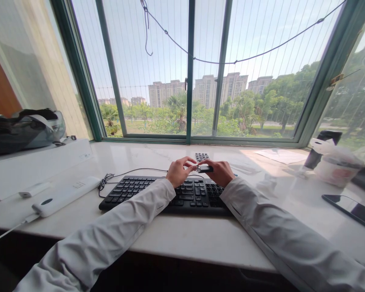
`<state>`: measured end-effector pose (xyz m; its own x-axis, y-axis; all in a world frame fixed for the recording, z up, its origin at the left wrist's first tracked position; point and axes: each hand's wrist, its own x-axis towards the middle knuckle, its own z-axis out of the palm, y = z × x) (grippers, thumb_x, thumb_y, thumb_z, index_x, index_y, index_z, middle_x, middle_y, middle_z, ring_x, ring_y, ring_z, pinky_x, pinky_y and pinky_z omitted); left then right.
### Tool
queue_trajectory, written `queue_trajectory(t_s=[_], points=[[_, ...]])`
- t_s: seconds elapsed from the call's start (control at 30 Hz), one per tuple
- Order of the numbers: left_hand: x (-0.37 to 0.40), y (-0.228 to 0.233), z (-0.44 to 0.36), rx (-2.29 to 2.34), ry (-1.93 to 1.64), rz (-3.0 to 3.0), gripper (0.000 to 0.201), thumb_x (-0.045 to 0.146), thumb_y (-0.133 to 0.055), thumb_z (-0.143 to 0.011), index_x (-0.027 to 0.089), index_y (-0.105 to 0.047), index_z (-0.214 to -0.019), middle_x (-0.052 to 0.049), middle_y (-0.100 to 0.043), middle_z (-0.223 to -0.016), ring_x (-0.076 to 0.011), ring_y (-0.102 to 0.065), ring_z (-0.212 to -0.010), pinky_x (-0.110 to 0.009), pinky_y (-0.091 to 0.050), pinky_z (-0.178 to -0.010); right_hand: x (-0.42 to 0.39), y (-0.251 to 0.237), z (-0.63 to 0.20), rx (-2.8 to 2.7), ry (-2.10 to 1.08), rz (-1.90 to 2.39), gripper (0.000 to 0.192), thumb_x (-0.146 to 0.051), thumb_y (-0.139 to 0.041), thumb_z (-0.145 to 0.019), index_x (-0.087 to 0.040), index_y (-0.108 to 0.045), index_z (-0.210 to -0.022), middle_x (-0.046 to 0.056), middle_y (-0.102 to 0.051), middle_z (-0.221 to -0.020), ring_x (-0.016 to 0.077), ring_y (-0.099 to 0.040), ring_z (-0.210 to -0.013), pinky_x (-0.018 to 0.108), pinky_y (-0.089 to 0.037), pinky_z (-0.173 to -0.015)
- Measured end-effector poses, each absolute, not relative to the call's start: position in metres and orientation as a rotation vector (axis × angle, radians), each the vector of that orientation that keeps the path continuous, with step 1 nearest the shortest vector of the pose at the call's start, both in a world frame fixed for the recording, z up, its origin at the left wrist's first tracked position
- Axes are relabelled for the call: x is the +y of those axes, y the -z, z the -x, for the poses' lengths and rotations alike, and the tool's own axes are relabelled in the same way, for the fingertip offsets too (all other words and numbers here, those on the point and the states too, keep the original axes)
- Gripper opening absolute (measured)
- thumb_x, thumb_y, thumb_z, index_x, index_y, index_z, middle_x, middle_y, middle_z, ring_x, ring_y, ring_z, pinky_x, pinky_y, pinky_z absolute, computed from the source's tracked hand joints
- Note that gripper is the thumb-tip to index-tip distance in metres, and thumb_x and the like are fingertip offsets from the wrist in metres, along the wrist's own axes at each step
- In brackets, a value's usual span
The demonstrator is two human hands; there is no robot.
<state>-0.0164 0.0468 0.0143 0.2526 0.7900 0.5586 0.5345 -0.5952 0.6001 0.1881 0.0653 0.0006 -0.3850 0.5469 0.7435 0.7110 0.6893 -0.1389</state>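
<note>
Both my hands meet above the far edge of a black keyboard (pixel 146 192) that lies on a white stone sill (pixel 182 235). My right hand (pixel 220 172) grips a small dark oblong object with a metal end (pixel 204 169). My left hand (pixel 179 171) pinches that metal end with thumb and fingertips. White sleeves cover both my forearms. A small black keypad-like device (pixel 201 156) lies just behind my hands.
A white power strip (pixel 65 195) and a small white adapter (pixel 34 189) lie at the left, beside a white box (pixel 39 162) with a dark bag (pixel 21 129) on top. At the right are a phone (pixel 351 211), a tissue pack (pixel 337 166), a dark cup (pixel 318 152) and papers (pixel 280 155).
</note>
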Motion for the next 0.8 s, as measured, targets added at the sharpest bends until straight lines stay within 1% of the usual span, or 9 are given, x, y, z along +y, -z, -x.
queue_trajectory(t_s=[0.13,0.23,0.3,0.4,0.47,0.53,0.63,0.73,0.8], points=[[0.046,-0.014,0.016,1.236,-1.268,-2.273,0.021,0.036,-0.066,-0.081,0.023,-0.071,-0.097,0.001,-0.074,-0.082,-0.0106,-0.057,-0.058,-0.021,-0.043,-0.059,0.065,-0.002,-0.189,-2.097,0.309,1.05,0.023,-0.032,-0.063,-0.083,-0.033,-0.07,-0.105,0.001,-0.075,-0.079,0.0206,-0.067,-0.067,0.027,-0.039,-0.064],[0.046,-0.013,0.016,1.264,-1.299,-2.285,0.022,0.034,-0.071,-0.077,0.024,-0.071,-0.097,0.002,-0.074,-0.082,-0.0096,-0.053,-0.054,-0.021,-0.042,-0.058,0.064,-0.003,-0.188,-2.118,0.258,1.101,0.023,-0.034,-0.061,-0.084,-0.029,-0.069,-0.105,0.002,-0.075,-0.084,0.0206,-0.069,-0.075,0.026,-0.042,-0.067],[0.047,-0.012,0.016,1.268,-1.325,-2.32,0.021,0.033,-0.072,-0.076,0.024,-0.072,-0.095,0.002,-0.073,-0.084,-0.0092,-0.052,-0.054,-0.021,-0.043,-0.059,0.064,-0.004,-0.187,-2.105,0.177,1.108,0.024,-0.041,-0.061,-0.084,-0.026,-0.071,-0.1,0.003,-0.075,-0.081,0.0197,-0.068,-0.075,0.025,-0.043,-0.067],[0.046,-0.011,0.016,1.228,-1.376,-2.396,0.02,0.032,-0.073,-0.075,0.023,-0.072,-0.093,0.001,-0.073,-0.091,-0.0086,-0.051,-0.055,-0.021,-0.043,-0.06,0.064,-0.005,-0.186,-2.06,0.05,1.097,0.034,-0.051,-0.061,-0.082,-0.022,-0.073,-0.092,0.003,-0.074,-0.076,0.018,-0.066,-0.07,0.024,-0.042,-0.064],[0.044,-0.012,0.016,1.205,-1.381,-2.422,0.018,0.033,-0.072,-0.076,0.024,-0.072,-0.092,0.002,-0.072,-0.093,-0.0079,-0.048,-0.053,-0.021,-0.043,-0.061,0.065,-0.006,-0.185,-2.059,-0.022,1.055,0.038,-0.054,-0.06,-0.082,-0.02,-0.074,-0.093,0.003,-0.073,-0.076,0.017,-0.065,-0.07,0.023,-0.042,-0.064],[0.043,-0.012,0.016,1.215,-1.359,-2.423,0.018,0.034,-0.071,-0.077,0.024,-0.072,-0.092,0.003,-0.073,-0.09,-0.0074,-0.047,-0.051,-0.021,-0.043,-0.06,0.066,-0.008,-0.187,-2.095,-0.06,1.019,0.041,-0.056,-0.057,-0.083,-0.02,-0.073,-0.095,0.002,-0.073,-0.077,0.0167,-0.064,-0.071,0.023,-0.041,-0.064],[0.043,-0.012,0.017,1.256,-1.325,-2.41,0.019,0.035,-0.069,-0.078,0.023,-0.072,-0.093,0.002,-0.072,-0.085,-0.0075,-0.048,-0.05,-0.022,-0.043,-0.06,0.067,-0.01,-0.194,-2.195,0.023,1.115,0.041,-0.055,-0.052,-0.087,-0.021,-0.072,-0.097,0.002,-0.072,-0.078,0.0177,-0.065,-0.075,0.023,-0.04,-0.064],[0.045,-0.013,0.019,1.284,-1.31,-2.4,0.019,0.035,-0.067,-0.079,0.021,-0.071,-0.092,0.001,-0.073,-0.088,-0.008,-0.051,-0.051,-0.022,-0.044,-0.059,0.068,-0.012,-0.204,-2.291,0.226,1.382,0.033,-0.048,-0.049,-0.09,-0.025,-0.072,-0.097,0.005,-0.073,-0.084,0.0209,-0.066,-0.079,0.026,-0.039,-0.067],[0.047,-0.013,0.021,1.299,-1.295,-2.402,0.02,0.035,-0.066,-0.079,0.02,-0.07,-0.092,0.0,-0.073,-0.089,-0.0086,-0.052,-0.052,-0.022,-0.045,-0.06,0.069,-0.011,-0.209,-2.327,0.306,1.567,0.032,-0.047,-0.048,-0.09,-0.026,-0.071,-0.095,0.007,-0.073,-0.089,0.0231,-0.066,-0.082,0.029,-0.04,-0.069]])
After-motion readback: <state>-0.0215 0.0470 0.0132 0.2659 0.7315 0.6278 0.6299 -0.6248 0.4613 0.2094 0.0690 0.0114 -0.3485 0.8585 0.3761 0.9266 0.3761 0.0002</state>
